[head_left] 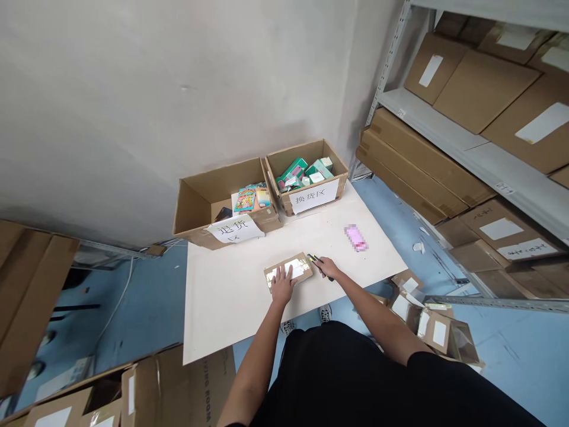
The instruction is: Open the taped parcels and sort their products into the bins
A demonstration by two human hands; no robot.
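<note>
A small flat cardboard parcel (pixel 297 267) with a white label and clear tape lies on the white table (pixel 222 296). My left hand (pixel 283 283) rests flat on the parcel's near left part, fingers spread. My right hand (pixel 329 268) is closed round a box cutter (pixel 315 258) with a yellow and black tip, which sits at the parcel's right edge.
Two open cardboard boxes stand at the table's far edge: the left box (pixel 200 204) holds colourful packets, the right box (pixel 311 159) holds green and white packs. A pink blurred item (pixel 356 237) lies to the right. Metal shelving (pixel 489 160) with cartons is on the right; small parcels (pixel 438 329) lie on the floor.
</note>
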